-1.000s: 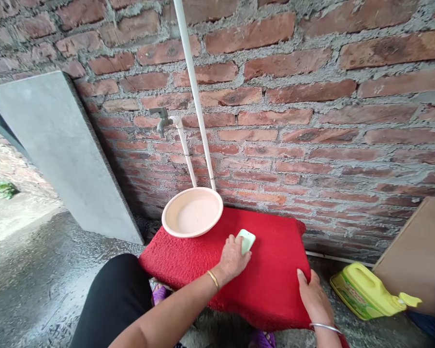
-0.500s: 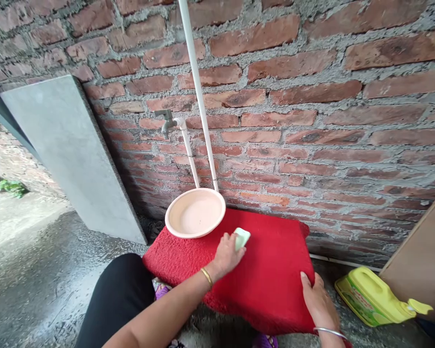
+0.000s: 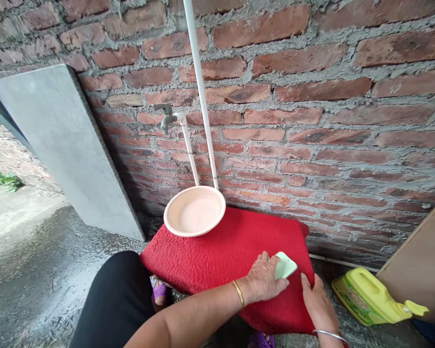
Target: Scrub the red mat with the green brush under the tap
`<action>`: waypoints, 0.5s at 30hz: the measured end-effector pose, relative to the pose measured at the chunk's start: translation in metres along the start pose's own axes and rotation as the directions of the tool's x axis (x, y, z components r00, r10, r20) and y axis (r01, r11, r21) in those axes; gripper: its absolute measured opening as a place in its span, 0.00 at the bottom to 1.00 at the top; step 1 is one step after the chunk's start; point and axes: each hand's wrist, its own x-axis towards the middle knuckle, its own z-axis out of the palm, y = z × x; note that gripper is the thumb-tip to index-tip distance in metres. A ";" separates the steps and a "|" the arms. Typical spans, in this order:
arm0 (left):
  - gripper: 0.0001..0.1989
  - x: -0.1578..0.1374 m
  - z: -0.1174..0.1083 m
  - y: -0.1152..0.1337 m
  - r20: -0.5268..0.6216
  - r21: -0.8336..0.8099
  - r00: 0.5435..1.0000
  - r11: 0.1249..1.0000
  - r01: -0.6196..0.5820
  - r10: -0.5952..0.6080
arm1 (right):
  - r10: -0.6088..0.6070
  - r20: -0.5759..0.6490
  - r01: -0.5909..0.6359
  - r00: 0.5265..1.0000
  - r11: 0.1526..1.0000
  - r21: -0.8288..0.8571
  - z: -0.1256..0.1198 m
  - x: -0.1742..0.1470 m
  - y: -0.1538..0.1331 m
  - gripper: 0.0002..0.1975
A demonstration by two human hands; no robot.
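Observation:
In my left hand (image 3: 264, 279), with a gold bangle at its wrist, the fingers are closed on a pale green scrubber (image 3: 285, 266). This is a flat, rounded block, and its underside is hidden. It lies on the right part of a soft red cloth (image 3: 246, 237), which drapes over a low support. At the cloth's right edge, my right hand (image 3: 319, 299) grips with the thumb on top and the fingers over the side. A silver bangle is on that wrist. Toward the back left of the cloth rests a cream plastic basin (image 3: 195, 212).
A grey tap (image 3: 165, 117) on a white pipe sticks out above the basin, before a brick wall (image 3: 282, 111). A grey slab (image 3: 72, 150) leans at left. On the floor at right, a yellow jug (image 3: 373, 296) lies near a brown board (image 3: 420, 261).
My left hand has moved right and nearer to me with the scrubber, now close to my right hand. My right hand keeps its place on the cloth's edge.

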 end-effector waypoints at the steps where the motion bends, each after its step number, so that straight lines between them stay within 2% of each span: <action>1: 0.37 -0.002 0.000 -0.001 0.011 -0.019 1.000 1.000 -0.017 0.017 | -0.002 -0.002 0.002 1.000 1.000 -0.001 0.000 0.000 0.000 0.38; 3: 0.36 -0.003 -0.008 -0.012 -0.020 -0.017 1.000 1.000 0.017 -0.017 | -0.006 0.000 0.006 1.000 1.000 -0.001 0.001 0.001 0.001 0.38; 5: 0.32 0.001 -0.025 -0.031 -0.100 0.019 0.989 0.994 0.112 -0.110 | -0.004 0.003 0.004 1.000 1.000 0.001 0.001 0.001 0.000 0.38; 10: 0.26 0.022 -0.074 -0.077 -0.319 0.135 0.894 0.919 0.370 -0.314 | 0.019 0.033 -0.019 0.999 1.000 -0.001 0.000 -0.002 -0.002 0.39; 12: 0.26 0.030 -0.080 -0.080 -0.339 0.143 0.877 0.903 0.405 -0.339 | 0.019 0.035 -0.019 0.999 1.000 0.011 -0.001 -0.003 -0.004 0.39; 15: 0.26 0.039 -0.068 -0.060 -0.319 0.146 0.894 0.915 0.375 -0.315 | 0.019 0.038 -0.020 0.999 1.000 0.020 -0.004 -0.006 -0.006 0.39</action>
